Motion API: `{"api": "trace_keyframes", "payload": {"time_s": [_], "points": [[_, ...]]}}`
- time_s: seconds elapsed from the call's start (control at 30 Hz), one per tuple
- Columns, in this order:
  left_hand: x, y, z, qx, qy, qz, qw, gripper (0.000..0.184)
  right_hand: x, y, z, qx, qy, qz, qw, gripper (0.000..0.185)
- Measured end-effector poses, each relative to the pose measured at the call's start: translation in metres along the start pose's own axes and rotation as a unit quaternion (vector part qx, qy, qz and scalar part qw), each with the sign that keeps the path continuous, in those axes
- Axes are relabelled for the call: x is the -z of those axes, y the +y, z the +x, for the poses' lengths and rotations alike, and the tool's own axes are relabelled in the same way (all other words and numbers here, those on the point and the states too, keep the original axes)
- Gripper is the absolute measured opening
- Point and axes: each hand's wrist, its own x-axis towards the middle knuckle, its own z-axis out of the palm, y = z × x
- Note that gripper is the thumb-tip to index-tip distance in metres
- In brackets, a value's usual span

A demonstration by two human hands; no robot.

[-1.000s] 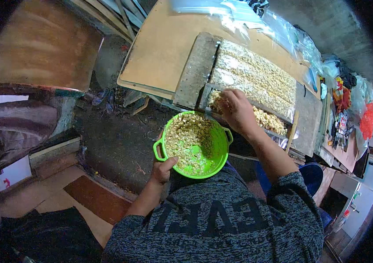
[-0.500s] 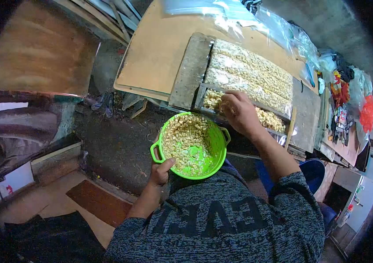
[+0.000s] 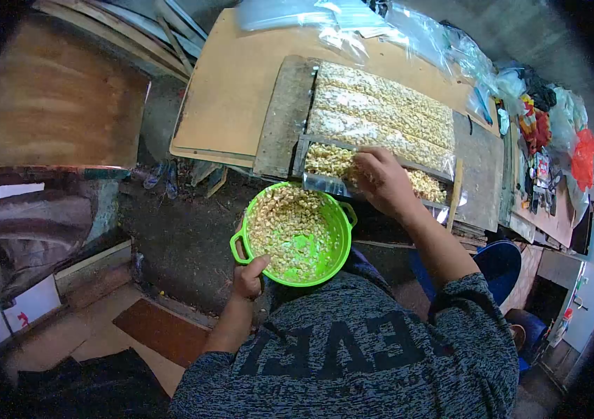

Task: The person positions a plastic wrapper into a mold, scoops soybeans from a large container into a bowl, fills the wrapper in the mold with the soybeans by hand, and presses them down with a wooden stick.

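My left hand [image 3: 250, 278] grips the left rim of a green basin [image 3: 341, 244], its thumb over the edge. Pale crumbly pieces [image 3: 290, 223] lie inside, with green bottom showing between them. My right hand [image 3: 381, 178] is over the front row of a framed tray, fingers bent down onto loose chunks [image 3: 328, 160]; its fingertips are partly hidden, so I cannot tell if they hold any. Behind a dark divider [image 3: 342, 142], several flat rows of pale pieces [image 3: 381, 105] fill the rest of the tray.
A tan board [image 3: 223, 105] lies under the tray, with clear plastic sheets [image 3: 286, 15] at its back. Plastic bags, one red [image 3: 583, 160], hang at the right. A brown tabletop [image 3: 56, 98] stands at the left, and a blue stool-like object [image 3: 500, 269] is at lower right.
The view has shifted, so tray and basin appear further left. My right hand has moved rightward along the tray's front row. My left hand still holds the basin.
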Motion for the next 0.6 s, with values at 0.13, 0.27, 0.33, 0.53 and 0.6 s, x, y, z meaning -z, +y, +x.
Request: {"api": "trace_keyframes", "payload": {"time_s": [0.13,0.27,0.33,0.53,0.6], "points": [[0.017,-0.009,-0.001,0.062,0.013,0.017,0.998,0.072,-0.001,0.002,-0.002,0.052,-0.016,-0.014,0.998,0.029],[0.015,-0.009,0.0,0.011,-0.003,0.069,0.998,0.069,0.014,0.014,-0.019,-0.028,-0.04,-0.006,0.999,0.024],[-0.006,0.002,-0.001,0.006,0.007,0.027,1.0,0.07,0.024,0.015,-0.025,-0.086,-0.013,0.032,0.996,0.024],[-0.006,0.003,-0.001,0.029,0.01,0.003,1.0,0.069,0.017,0.013,-0.023,0.003,0.014,-0.002,1.0,0.026],[-0.018,0.008,-0.001,-0.021,-0.003,-0.022,1.0,0.066,0.02,0.012,-0.022,0.014,-0.005,-0.002,1.0,0.026]]}}
